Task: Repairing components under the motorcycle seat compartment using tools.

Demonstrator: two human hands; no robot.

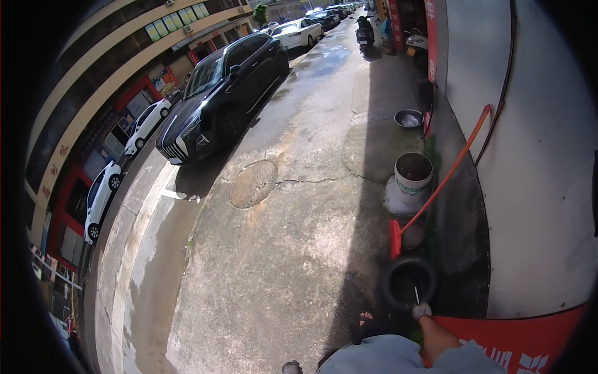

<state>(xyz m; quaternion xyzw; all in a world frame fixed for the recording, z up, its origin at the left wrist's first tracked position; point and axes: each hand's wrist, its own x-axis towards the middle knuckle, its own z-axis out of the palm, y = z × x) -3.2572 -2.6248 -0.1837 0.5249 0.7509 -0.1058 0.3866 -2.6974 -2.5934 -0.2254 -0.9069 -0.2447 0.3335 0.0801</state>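
My right hand (422, 311), in a grey glove, is closed around a thin pale rod (417, 294). The rod's upper end points into a round black container (430, 278) with a thick rim, which stands on the ground by the wall; it could also be a tyre. What lies inside it is too dark to tell. At the lower edge my left hand (291, 368), also gloved, hangs low over the pavement, mostly cut off, its fingers not clear. Just beyond the black container a red long-handled broom (445, 177) leans against the wall, head down.
A white bucket (413, 181) and a metal basin (408, 119) stand along the grey wall (536, 156). A red banner (511, 340) lies low at right. A black car (230, 87) is parked at left; a scooter (364, 34) stands farther off. The pavement has a round manhole cover (254, 184).
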